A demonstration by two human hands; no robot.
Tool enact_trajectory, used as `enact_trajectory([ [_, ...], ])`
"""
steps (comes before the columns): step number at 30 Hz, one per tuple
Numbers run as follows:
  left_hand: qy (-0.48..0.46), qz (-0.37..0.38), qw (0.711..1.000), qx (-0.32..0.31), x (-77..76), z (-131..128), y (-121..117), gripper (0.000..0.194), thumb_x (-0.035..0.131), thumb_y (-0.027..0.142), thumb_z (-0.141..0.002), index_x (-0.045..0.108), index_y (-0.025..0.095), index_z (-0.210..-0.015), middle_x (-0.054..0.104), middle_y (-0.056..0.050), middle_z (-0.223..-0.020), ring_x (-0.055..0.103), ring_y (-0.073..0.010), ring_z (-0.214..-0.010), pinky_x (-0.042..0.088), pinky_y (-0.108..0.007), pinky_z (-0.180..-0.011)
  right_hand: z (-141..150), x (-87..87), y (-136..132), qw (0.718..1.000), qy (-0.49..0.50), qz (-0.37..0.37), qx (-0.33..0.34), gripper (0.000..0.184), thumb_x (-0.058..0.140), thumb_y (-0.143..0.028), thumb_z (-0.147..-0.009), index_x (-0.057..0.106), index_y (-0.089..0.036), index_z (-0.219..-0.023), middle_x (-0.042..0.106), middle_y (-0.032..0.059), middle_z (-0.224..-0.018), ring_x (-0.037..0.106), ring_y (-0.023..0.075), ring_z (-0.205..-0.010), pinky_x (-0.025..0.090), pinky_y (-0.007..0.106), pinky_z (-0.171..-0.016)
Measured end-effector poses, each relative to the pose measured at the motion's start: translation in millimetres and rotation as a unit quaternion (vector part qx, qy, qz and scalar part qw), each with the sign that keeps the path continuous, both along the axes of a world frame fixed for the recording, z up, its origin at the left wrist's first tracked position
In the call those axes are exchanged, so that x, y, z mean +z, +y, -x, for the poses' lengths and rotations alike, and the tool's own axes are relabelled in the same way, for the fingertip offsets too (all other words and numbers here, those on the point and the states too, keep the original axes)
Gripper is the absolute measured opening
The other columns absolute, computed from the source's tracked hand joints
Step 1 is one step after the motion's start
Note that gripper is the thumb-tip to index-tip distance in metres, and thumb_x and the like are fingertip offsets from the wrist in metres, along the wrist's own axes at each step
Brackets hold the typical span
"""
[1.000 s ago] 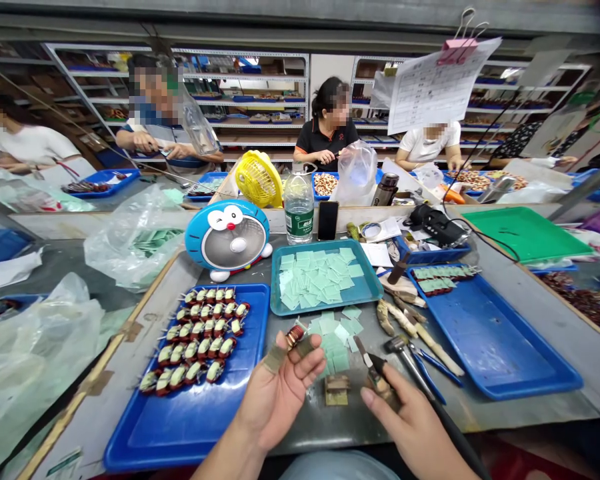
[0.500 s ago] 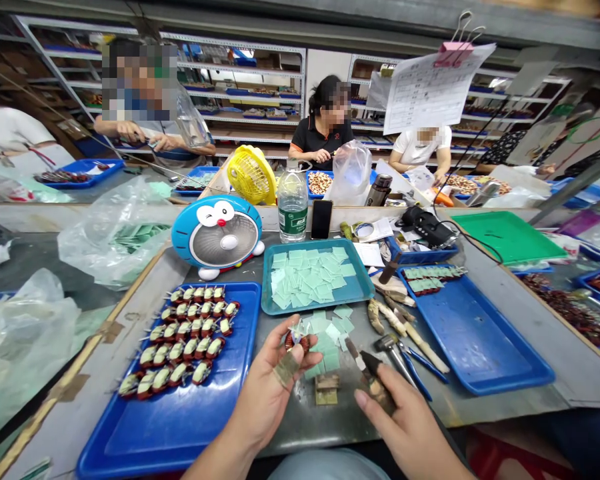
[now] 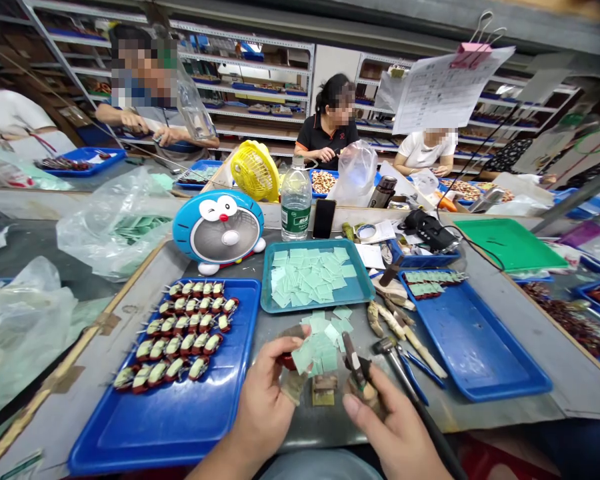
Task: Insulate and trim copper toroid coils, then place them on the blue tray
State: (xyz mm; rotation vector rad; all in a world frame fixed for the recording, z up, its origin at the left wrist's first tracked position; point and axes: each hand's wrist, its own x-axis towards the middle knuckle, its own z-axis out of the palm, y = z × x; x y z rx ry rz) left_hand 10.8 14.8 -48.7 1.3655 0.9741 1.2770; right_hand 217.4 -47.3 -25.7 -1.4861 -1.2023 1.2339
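Observation:
My left hand [image 3: 267, 390] is closed on a small coil wound with red-brown wire [image 3: 286, 361]. Most of that coil is hidden by the fingers, and wrapping covers the thumb. Pale green square sheets [image 3: 320, 348] lie just beyond the fingertips; whether the hand touches one I cannot tell. My right hand [image 3: 393, 420] grips a narrow blade-like tool [image 3: 351, 350] pointing up and away, its handle partly covered by the fingers. Between the hands a small wooden block [image 3: 324, 391] sits on the table. A hammer [image 3: 383, 346] lies beside the right hand.
At left, a blue tray [image 3: 145, 433] bears rows of finished-looking coils. Green sheets fill a teal tray [image 3: 369, 293]. Blue-handled pliers [image 3: 415, 383] lie at right by another blue tray [image 3: 495, 353]. Behind stand a blue cartoon fan [image 3: 185, 223] and a water bottle [image 3: 296, 200].
My left hand has turned, so the coil that showed between its fingers is now mostly hidden. My right hand has shifted slightly left with the tool.

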Motion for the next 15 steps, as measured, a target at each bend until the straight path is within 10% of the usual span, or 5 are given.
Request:
enact_trajectory([
  [7, 0.079, -0.112, 0.989, -0.056, -6.5, 1.3, -4.1, 0.056, 0.073, 0.004, -0.085, 0.062, 0.032, -0.132, 0.062, -0.010, -0.146, 0.064, -0.0315, -0.128, 0.049, -0.045, -0.109, 23.0, 31.3, 14.0, 0.985, 0.170, 0.018, -0.023, 0.050, 0.073, -0.052, -0.088, 0.062, -0.023, -0.128, 0.073, 0.0074, -0.114, 0.070, 0.0212, -0.099, 0.054, 0.033, -0.094],
  [15, 0.099, -0.185, 0.976, -0.055, -3.3, 12.4, 6.3, 0.068, 0.069, -0.002, -0.085, 0.054, 0.036, -0.139, 0.062, -0.009, -0.147, 0.065, -0.0280, -0.127, 0.053, -0.042, -0.105, -12.3, 37.0, -2.3, 0.984, 0.015, 0.107, 0.144, 0.055, 0.065, -0.056, -0.092, 0.059, -0.020, -0.133, 0.068, 0.0094, -0.117, 0.063, 0.0248, -0.111, 0.049, 0.033, -0.100],
])
